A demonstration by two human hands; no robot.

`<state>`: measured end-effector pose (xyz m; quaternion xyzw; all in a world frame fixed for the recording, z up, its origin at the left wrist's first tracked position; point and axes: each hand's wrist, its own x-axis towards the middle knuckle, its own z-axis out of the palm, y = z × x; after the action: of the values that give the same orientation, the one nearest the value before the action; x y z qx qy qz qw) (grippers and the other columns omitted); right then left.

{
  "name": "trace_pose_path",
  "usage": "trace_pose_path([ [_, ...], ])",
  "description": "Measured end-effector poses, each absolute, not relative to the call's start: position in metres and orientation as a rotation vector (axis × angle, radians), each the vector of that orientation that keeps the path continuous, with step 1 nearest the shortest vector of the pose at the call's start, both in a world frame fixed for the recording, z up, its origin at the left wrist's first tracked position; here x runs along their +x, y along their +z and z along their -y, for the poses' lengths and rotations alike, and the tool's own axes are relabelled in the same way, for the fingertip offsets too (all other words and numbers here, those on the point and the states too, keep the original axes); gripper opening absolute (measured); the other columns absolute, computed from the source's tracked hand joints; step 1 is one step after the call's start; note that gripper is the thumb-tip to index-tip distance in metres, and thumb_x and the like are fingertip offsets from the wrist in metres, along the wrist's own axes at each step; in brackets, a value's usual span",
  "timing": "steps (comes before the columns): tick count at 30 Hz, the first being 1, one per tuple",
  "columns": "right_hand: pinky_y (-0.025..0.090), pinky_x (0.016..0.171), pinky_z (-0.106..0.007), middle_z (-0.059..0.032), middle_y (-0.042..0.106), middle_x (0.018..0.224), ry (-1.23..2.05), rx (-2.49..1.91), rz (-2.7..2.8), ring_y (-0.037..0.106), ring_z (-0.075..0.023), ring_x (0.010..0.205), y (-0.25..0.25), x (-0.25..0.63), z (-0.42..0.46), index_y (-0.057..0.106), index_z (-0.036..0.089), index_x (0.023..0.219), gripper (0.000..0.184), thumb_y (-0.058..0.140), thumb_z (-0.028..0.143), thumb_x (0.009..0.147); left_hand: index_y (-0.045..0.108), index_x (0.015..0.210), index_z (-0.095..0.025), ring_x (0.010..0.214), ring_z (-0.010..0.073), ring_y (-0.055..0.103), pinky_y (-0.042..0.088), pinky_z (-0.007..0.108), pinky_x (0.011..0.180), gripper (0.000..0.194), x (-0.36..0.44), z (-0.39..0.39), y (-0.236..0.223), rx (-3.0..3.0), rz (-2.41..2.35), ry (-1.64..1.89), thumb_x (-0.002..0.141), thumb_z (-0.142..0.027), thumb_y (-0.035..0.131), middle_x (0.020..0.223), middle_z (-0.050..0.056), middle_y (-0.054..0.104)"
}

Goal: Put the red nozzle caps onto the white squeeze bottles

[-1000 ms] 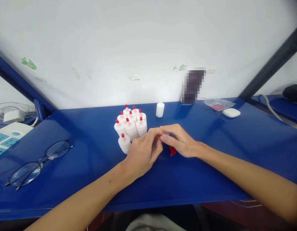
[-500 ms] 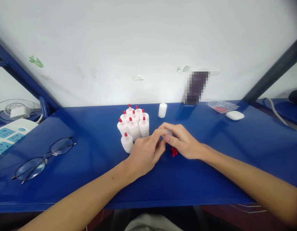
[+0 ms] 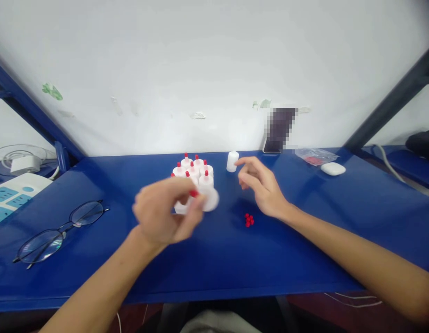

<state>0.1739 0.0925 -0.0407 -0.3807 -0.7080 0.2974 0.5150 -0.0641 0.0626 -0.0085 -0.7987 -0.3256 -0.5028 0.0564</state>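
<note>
My left hand (image 3: pixel 165 212) is blurred by motion and closed round a small white bottle with a red cap (image 3: pixel 208 199), lifted just in front of a cluster of several capped white bottles (image 3: pixel 195 173). My right hand (image 3: pixel 261 185) hovers with fingers loosely spread and holds nothing. Its fingertips are near an uncapped white bottle (image 3: pixel 232 161) standing at the back. A small pile of red caps (image 3: pixel 249 219) lies on the blue table (image 3: pixel 304 240) below my right wrist.
Eyeglasses (image 3: pixel 59 231) lie at the left, near a white power strip (image 3: pixel 13 196) and a charger with cable (image 3: pixel 21 163). A phone (image 3: pixel 278 132) leans on the wall. A plastic bag with red caps (image 3: pixel 313 156) and a white earbud case (image 3: pixel 332 169) sit at the back right.
My hands have come apart. The left hand has swung left with the capped bottle, and the right hand has let go and moved back toward the uncapped bottle.
</note>
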Motion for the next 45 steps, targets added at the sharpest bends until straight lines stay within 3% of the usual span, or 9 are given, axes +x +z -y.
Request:
trace_pose_path([
  [4,0.047,0.075,-0.034,-0.0041,0.056,0.099,0.592,-1.212,1.563,0.056,-0.0177,0.082,-0.041,0.182,-0.133,0.052,0.021,0.117,0.033,0.053,0.028,0.085,0.051,0.080,-0.022,0.049,0.0102,0.043,0.037,0.025,0.049,0.012,-0.098,-0.079,0.009,-2.209,0.972,-1.519,0.091,-0.026,0.054,0.059,-0.004,0.050],
  [10,0.041,0.100,-0.044,-0.0146,0.048,0.138,0.730,-1.356,1.562,0.052,-0.0260,0.117,-0.037,0.176,-0.169,0.042,0.021,0.138,0.060,0.058,0.036,0.082,0.049,0.075,-0.018,0.051,0.0086,0.040,0.035,0.023,0.050,0.017,-0.108,-0.089,0.007,-2.447,1.036,-1.242,0.090,-0.024,0.055,0.060,-0.005,0.045],
  [15,0.043,0.094,-0.040,-0.0092,0.067,0.109,0.741,-1.268,1.669,0.061,-0.0228,0.100,-0.039,0.168,-0.168,0.063,0.016,0.112,0.034,0.055,0.034,0.085,0.050,0.077,-0.018,0.057,0.0103,0.044,0.037,0.024,0.055,0.015,-0.105,-0.088,-0.003,-2.570,0.984,-1.099,0.090,-0.025,0.053,0.066,-0.003,0.049],
  [18,0.045,0.085,-0.036,-0.0060,0.070,0.098,0.758,-1.248,1.695,0.062,-0.0210,0.089,-0.040,0.170,-0.157,0.066,0.017,0.099,0.025,0.054,0.033,0.085,0.049,0.076,-0.018,0.058,0.0110,0.044,0.037,0.025,0.056,0.017,-0.104,-0.091,-0.007,-2.577,0.990,-1.026,0.090,-0.027,0.052,0.068,-0.002,0.049],
  [23,0.045,0.071,-0.032,-0.0033,0.067,0.091,0.860,-1.202,1.620,0.061,-0.0194,0.081,-0.043,0.176,-0.135,0.063,0.019,0.097,0.022,0.053,0.033,0.084,0.047,0.075,-0.018,0.056,0.0108,0.042,0.035,0.025,0.055,0.019,-0.102,-0.093,-0.010,-2.508,0.994,-0.968,0.089,-0.029,0.054,0.066,-0.003,0.047],
  [35,0.046,0.072,-0.031,-0.0060,0.068,0.093,0.982,-1.129,1.579,0.062,-0.0206,0.088,-0.044,0.180,-0.116,0.062,0.017,0.096,0.021,0.053,0.032,0.083,0.037,0.072,-0.020,0.053,0.0097,0.040,0.031,0.024,0.050,0.029,-0.102,-0.106,-0.023,-2.189,0.845,-1.201,0.081,-0.028,0.063,0.063,-0.005,0.041],
  [39,0.045,0.066,-0.029,-0.0044,0.067,0.089,0.979,-1.114,1.613,0.061,-0.0187,0.080,-0.046,0.179,-0.115,0.062,0.018,0.096,0.021,0.051,0.031,0.085,0.039,0.071,-0.020,0.047,0.0092,0.033,0.026,0.025,0.046,0.020,-0.092,-0.087,-0.019,-2.183,0.525,-1.396,0.079,-0.016,0.057,0.058,-0.005,0.036],
  [42,0.044,0.066,-0.028,-0.0029,0.065,0.085,0.964,-1.087,1.654,0.060,-0.0170,0.077,-0.049,0.179,-0.114,0.063,0.018,0.095,0.020,0.050,0.030,0.087,0.044,0.073,-0.020,0.049,0.0107,0.043,0.033,0.025,0.048,0.014,-0.063,-0.060,-0.022,-2.513,0.386,-1.215,0.081,-0.016,0.054,0.057,-0.004,0.046],
  [45,0.045,0.066,-0.027,-0.0025,0.064,0.085,0.965,-1.064,1.690,0.061,-0.0167,0.079,-0.050,0.179,-0.114,0.064,0.018,0.096,0.020,0.048,0.029,0.089,0.050,0.082,-0.018,0.049,0.0132,0.053,0.035,0.026,0.044,0.015,-0.025,-0.041,-0.030,-2.846,0.750,-0.824,0.089,-0.032,0.050,0.063,-0.002,0.057],
])
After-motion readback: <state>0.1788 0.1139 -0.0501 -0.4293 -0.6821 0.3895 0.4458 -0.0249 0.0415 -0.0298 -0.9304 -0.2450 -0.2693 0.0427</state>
